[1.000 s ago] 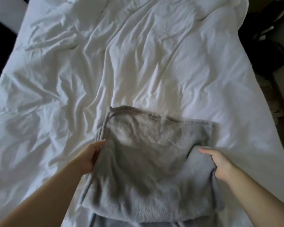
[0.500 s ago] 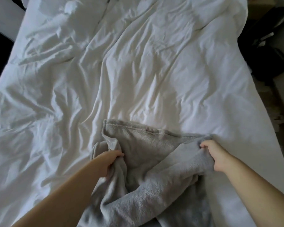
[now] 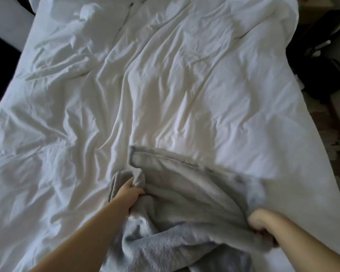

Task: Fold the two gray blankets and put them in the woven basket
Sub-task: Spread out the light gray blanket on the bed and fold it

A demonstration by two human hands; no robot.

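Left hand (image 3: 130,195) and right hand (image 3: 263,222) each clench gray blanket (image 3: 185,195) at 6 o'clock; bunched grips may skew the fold.

The left hand (image 3: 129,195) and right hand (image 3: 263,220) bunch up the gray blanket (image 3: 185,193), flat a second ago, the right pulling back.

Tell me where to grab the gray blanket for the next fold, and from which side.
Probably grip the gray blanket at both ends of its far hemmed edge, reaching over from the near side. That hem lies straight and flat on the bedding; the cloth in the left hand and right hand is bunched and slack.
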